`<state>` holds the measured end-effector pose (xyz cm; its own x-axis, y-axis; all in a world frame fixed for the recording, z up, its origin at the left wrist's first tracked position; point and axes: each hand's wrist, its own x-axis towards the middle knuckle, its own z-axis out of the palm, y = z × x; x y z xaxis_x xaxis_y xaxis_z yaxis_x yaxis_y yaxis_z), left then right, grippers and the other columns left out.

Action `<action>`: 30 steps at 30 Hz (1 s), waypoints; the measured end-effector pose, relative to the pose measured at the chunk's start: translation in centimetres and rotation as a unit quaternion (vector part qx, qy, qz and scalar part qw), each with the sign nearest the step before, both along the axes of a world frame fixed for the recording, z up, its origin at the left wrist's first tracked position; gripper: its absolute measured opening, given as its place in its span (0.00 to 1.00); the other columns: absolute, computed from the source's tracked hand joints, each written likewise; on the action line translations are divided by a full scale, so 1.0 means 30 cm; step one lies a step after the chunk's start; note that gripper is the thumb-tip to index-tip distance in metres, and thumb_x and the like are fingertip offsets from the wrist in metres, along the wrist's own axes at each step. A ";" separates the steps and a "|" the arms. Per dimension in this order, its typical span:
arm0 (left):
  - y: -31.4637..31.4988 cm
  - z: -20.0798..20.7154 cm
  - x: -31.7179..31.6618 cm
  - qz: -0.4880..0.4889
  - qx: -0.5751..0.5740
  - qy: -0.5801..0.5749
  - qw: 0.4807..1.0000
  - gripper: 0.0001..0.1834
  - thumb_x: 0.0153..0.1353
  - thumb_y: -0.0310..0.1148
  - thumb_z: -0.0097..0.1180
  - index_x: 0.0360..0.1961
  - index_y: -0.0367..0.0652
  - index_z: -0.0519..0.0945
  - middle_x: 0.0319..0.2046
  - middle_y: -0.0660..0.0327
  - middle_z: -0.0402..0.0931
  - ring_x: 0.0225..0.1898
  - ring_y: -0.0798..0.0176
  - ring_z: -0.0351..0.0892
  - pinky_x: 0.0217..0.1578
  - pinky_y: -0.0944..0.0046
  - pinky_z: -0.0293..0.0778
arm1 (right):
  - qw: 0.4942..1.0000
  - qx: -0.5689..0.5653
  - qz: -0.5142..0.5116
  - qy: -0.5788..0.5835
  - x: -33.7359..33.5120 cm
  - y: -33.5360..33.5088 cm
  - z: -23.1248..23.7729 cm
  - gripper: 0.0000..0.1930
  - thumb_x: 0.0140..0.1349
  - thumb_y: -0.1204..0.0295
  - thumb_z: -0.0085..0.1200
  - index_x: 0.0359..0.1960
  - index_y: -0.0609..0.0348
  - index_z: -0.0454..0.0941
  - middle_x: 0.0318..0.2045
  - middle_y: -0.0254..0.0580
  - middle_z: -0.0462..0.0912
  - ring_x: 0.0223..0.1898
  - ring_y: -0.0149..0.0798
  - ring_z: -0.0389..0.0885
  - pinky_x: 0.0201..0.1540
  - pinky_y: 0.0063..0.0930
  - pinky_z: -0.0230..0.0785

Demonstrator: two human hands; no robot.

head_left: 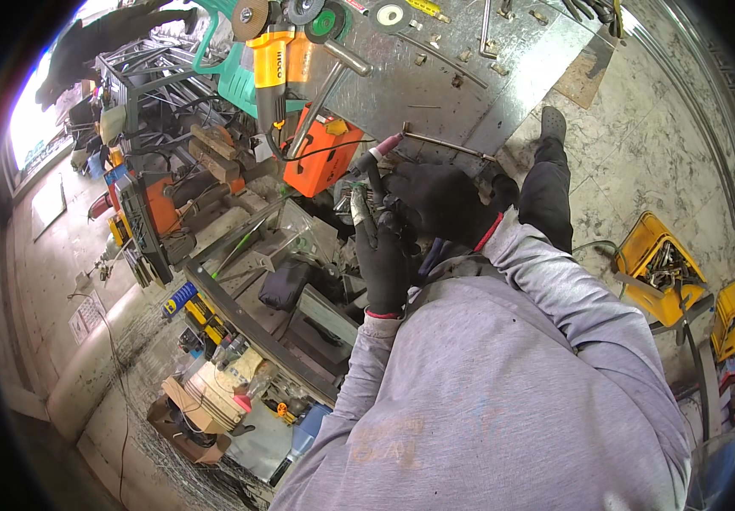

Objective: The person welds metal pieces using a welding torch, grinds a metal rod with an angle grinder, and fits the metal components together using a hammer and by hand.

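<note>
near the middle of the frame, the fingertips of the black-gloved right hand are lost in dark clutter, and whatever lies between it and the left hand is hidden. the top edge cuts off the desk and a grey disc. at right, the small pieces are too jumbled to tell.

We've got the gloved left hand right beside the right hand, pink-tipped torch near them, metal table beyond!
</note>
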<state>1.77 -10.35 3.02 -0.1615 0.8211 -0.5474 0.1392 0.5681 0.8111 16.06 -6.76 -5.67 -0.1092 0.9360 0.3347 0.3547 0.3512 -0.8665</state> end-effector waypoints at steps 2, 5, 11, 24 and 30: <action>0.002 0.003 0.003 0.005 -0.006 0.008 1.000 0.36 0.82 0.29 0.51 0.85 0.42 0.54 0.57 0.62 0.77 0.49 0.71 0.78 0.49 0.67 0.78 | 1.000 0.001 0.001 0.002 0.001 0.001 0.002 0.11 0.58 0.69 0.66 0.42 0.54 0.82 0.36 0.42 0.82 0.38 0.49 0.87 0.38 0.44 0.79; 0.006 0.009 0.005 -0.007 -0.018 0.028 0.999 0.36 0.82 0.30 0.51 0.85 0.42 0.54 0.57 0.62 0.77 0.49 0.71 0.78 0.49 0.67 0.78 | 1.000 0.001 0.003 0.000 0.003 0.001 0.005 0.11 0.59 0.69 0.66 0.42 0.54 0.82 0.36 0.42 0.82 0.38 0.49 0.87 0.37 0.44 0.79; 0.005 0.002 0.001 -0.008 -0.001 0.010 1.000 0.36 0.82 0.30 0.51 0.86 0.41 0.53 0.58 0.62 0.77 0.48 0.72 0.78 0.49 0.68 0.78 | 1.000 -0.003 0.009 -0.017 0.006 0.005 0.009 0.10 0.63 0.66 0.65 0.43 0.54 0.84 0.37 0.40 0.84 0.39 0.47 0.88 0.37 0.44 0.80; -0.028 -0.018 -0.047 -0.310 0.327 0.344 0.824 0.39 0.80 0.29 0.52 0.86 0.42 0.50 0.52 0.62 0.78 0.44 0.70 0.78 0.44 0.67 0.78 | 0.999 -0.023 0.028 -0.025 0.018 0.001 0.019 0.15 0.59 0.69 0.66 0.48 0.53 0.84 0.42 0.43 0.86 0.41 0.50 0.88 0.40 0.44 0.81; -0.001 0.000 0.011 0.000 0.023 0.010 1.000 0.38 0.78 0.22 0.46 0.86 0.43 0.51 0.49 0.65 0.75 0.44 0.73 0.75 0.44 0.70 0.76 | 1.000 -0.006 0.014 0.010 -0.005 0.007 -0.007 0.12 0.61 0.68 0.65 0.46 0.55 0.86 0.44 0.42 0.87 0.44 0.49 0.89 0.42 0.42 0.83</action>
<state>2.09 -10.39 3.02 -0.1717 0.8451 -0.5063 0.1554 0.5307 0.8332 15.90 -6.55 -5.89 -0.1295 0.9366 0.3257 0.3267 0.3504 -0.8778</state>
